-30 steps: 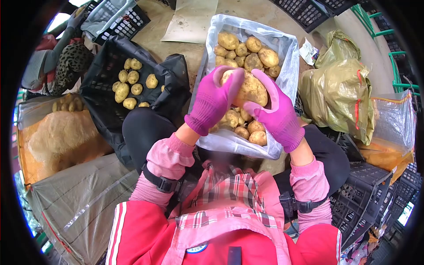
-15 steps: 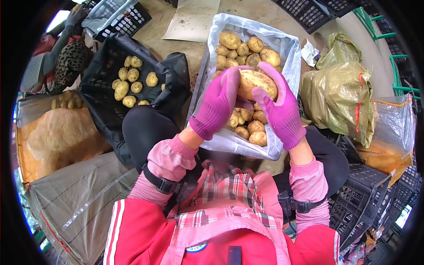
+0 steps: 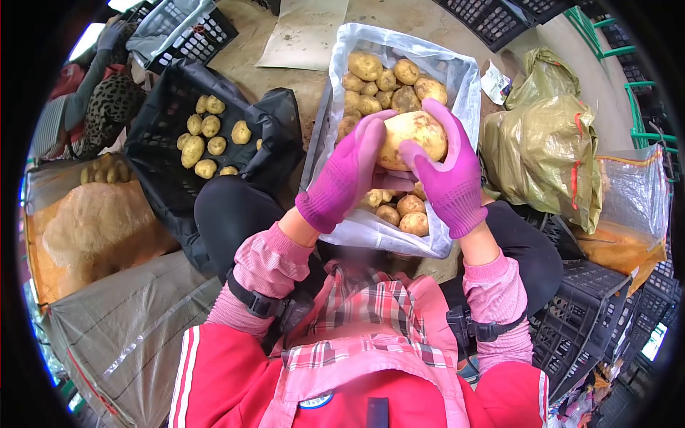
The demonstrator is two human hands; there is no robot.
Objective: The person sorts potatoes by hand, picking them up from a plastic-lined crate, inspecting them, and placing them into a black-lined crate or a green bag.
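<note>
A large, pale yellow potato [image 3: 412,137] is held between my two purple-gloved hands, above a crate. My left hand [image 3: 349,165] grips its left side, fingers curled round it. On the other side, my right hand [image 3: 453,167] closes on the potato, with the thumb across its front. Beneath them stands the crate lined with white plastic [image 3: 464,75], where several potatoes [image 3: 411,205] lie; my hands cover part of them. Left of it, a crate with a black liner [image 3: 275,125] contains several smaller potatoes [image 3: 211,126].
Greenish-yellow sacks [image 3: 546,139] stand to the right, above stacked black crates [image 3: 581,299]. At the left are an orange mesh bag [image 3: 100,221] and a grey-green sheet [image 3: 132,321]. Another person [image 3: 107,93] sits at the upper left, beside a black crate [image 3: 203,39]. Cardboard [image 3: 303,32] lies on the floor.
The potato has been turned between my hands and now shows a paler, smoother side. My hands have dropped slightly, and the whole view has shifted a little.
</note>
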